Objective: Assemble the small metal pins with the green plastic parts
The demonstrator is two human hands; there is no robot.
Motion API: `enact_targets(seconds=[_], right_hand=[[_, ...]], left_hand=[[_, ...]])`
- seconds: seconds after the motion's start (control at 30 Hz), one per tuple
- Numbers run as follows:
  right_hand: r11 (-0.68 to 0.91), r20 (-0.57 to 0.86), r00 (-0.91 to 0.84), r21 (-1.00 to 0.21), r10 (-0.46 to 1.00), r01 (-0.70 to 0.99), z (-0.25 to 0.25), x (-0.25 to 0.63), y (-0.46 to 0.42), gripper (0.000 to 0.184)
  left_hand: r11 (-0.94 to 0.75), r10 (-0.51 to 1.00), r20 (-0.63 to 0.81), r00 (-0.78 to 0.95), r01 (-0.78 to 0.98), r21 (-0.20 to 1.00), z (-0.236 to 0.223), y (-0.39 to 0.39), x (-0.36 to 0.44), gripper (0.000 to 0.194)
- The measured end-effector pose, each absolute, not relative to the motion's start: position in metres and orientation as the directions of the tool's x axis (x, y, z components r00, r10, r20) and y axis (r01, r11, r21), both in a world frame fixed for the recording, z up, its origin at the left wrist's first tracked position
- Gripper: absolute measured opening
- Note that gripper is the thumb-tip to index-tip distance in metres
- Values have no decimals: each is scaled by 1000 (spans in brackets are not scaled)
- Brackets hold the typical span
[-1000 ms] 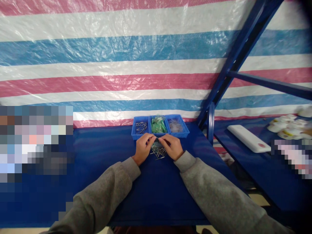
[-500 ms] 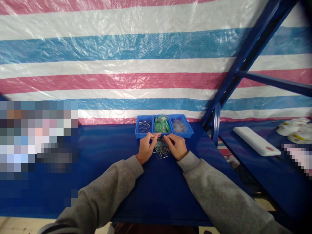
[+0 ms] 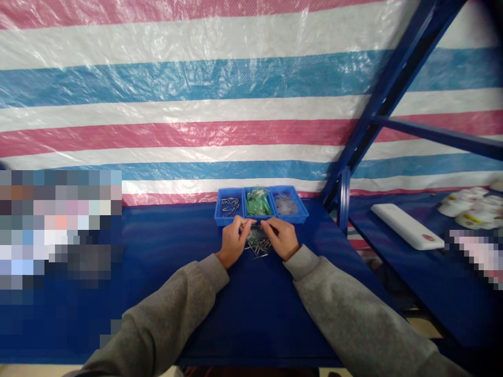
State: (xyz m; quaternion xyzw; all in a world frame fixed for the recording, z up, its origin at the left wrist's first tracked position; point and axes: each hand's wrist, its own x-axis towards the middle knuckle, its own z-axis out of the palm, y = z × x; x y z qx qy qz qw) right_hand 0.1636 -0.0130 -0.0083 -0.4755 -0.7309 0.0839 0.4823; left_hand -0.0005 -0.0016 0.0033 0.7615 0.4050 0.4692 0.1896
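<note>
My left hand (image 3: 232, 240) and my right hand (image 3: 281, 236) rest on the blue table (image 3: 251, 309), fingertips pinched and nearly meeting over a small pile of metal pins (image 3: 257, 245). Between the fingertips is a thin small part, too small to name. Just beyond the hands stand three small blue bins side by side: the left bin (image 3: 229, 206) holds several metal pins, the middle bin (image 3: 257, 202) holds green pieces, the right bin (image 3: 288, 204) holds clear pieces. Both arms wear grey sleeves.
A striped plastic tarp (image 3: 196, 104) hangs behind the table. A blue steel frame post (image 3: 343, 201) stands at the right. On the neighbouring table lie a white flat box (image 3: 406, 226) and several white rolls (image 3: 467, 204). A blurred area covers the left.
The hands stay pinched together over the pin pile. Only the view shifts slightly; the fingertips have come a little closer together.
</note>
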Motion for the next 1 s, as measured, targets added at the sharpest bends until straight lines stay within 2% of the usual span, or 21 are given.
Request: enact_targets(seconds=[0.3,0.6,0.8,1.0], right_hand=[[544,642,-69,-582,764,605,-7,163,-13,35],[535,641,-60,-580,765,614,-6,163,-14,36],[535,642,-58,-582,765,612,-3,163,-15,36],[535,654,-48,-573,755,621,-3,164,-14,37]], left_hand=[[-611,785,570,242,457,647,0,0,-1,20],[-651,743,614,266,498,572,1,0,-1,22],[-726,678,646,352,460,511,1,3,-2,22],[-734,675,638,370,425,530,-2,7,-2,27]])
